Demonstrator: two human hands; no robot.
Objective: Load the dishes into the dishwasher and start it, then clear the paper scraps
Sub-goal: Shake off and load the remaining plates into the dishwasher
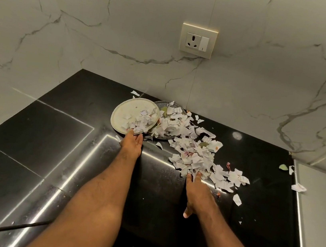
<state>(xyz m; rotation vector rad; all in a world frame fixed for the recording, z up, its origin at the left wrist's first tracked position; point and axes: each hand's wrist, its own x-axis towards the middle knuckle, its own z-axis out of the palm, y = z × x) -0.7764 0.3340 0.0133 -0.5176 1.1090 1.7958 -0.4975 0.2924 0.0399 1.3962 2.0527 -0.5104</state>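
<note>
Paper scraps [190,158] lie heaped just ahead of the right hand [198,193]. They also spill over the cream plate [125,116] at the fingertips of the left hand [132,142] and over the dark plate [159,103] just beyond. A hasty sweep could flick light pieces off the bench [51,139] to the right, and the cream plate looks tilted and might slide. The right hand lies flat, fingers straight, touching the heap. The left hand reaches the plate's near rim; whether it grips is hidden.
</note>
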